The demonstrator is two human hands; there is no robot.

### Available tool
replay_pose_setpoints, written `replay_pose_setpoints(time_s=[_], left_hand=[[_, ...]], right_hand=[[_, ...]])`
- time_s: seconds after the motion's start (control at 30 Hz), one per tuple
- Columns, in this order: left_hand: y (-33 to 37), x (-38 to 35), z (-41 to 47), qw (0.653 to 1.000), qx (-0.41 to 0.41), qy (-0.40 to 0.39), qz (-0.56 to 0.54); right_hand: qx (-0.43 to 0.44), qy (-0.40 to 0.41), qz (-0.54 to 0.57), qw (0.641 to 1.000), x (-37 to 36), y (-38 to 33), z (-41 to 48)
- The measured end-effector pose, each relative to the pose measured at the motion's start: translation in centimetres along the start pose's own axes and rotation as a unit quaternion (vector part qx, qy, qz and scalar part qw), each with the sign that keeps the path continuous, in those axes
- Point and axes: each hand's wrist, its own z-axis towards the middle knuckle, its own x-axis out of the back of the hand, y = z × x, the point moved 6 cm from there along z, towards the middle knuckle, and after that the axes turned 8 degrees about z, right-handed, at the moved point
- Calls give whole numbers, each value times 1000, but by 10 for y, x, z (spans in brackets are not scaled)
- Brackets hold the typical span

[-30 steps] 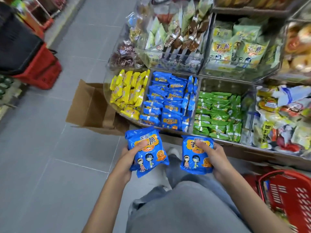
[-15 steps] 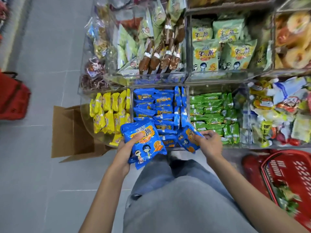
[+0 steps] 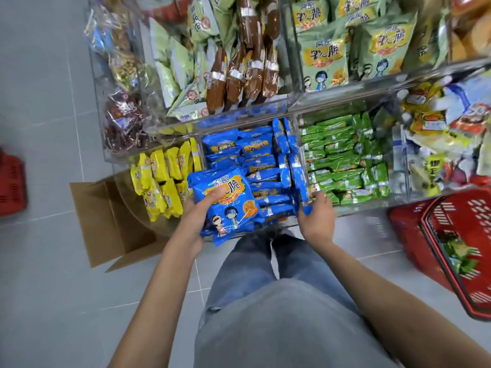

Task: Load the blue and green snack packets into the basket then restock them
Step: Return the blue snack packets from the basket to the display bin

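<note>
My left hand [image 3: 198,219] grips a stack of blue snack packets [image 3: 228,205], thumb on top, just in front of the blue bin. My right hand [image 3: 316,216] holds a blue packet [image 3: 303,193] on edge at the front right corner of the clear bin of blue packets [image 3: 255,160]. The packet is partly hidden by my fingers. Green packets [image 3: 342,160] fill the bin to the right. The red basket [image 3: 457,248] stands on the floor at the right with some packets inside.
Yellow packets [image 3: 164,179] fill the bin left of the blue one. An open cardboard box [image 3: 111,224] lies on the floor below them. Clear upper bins [image 3: 292,102] hold green and brown snacks. Another red basket [image 3: 12,181] sits at the far left.
I have stepped closer to the shelf. My right hand has carried its blue packet forward and stood it on edge in the blue bin. My left hand has lifted its stack toward the bin.
</note>
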Motion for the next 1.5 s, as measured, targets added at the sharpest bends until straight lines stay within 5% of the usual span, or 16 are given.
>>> replay_pose_setpoints(time_s=[0.37, 0.53, 0.67, 0.8, 0.9, 1.27, 1.5], left_hand=[[-25, -3, -4, 1000, 22, -10, -5], [-27, -8, -7, 1000, 13, -16, 0], [-24, -17, -8, 999, -4, -31, 9], [-19, -34, -13, 996, -35, -71, 36], [-21, -44, -15, 994, -30, -74, 68], [-25, -32, -7, 991, -25, 20, 126], [-30, -19, 6, 992, -9, 64, 108]], right_hand=[[-10, -38, -78, 996, -12, 5, 14], [-15, -59, -24, 998, 5, 5, 10], [68, -3, 99, 993, 35, -26, -8], [76, -188, 324, 924, 34, -75, -37], [65, -264, 329, 905, 23, -91, -51], [-73, -184, 484, 853, 49, -34, -40], [-63, -25, 319, 945, 41, 26, -41]])
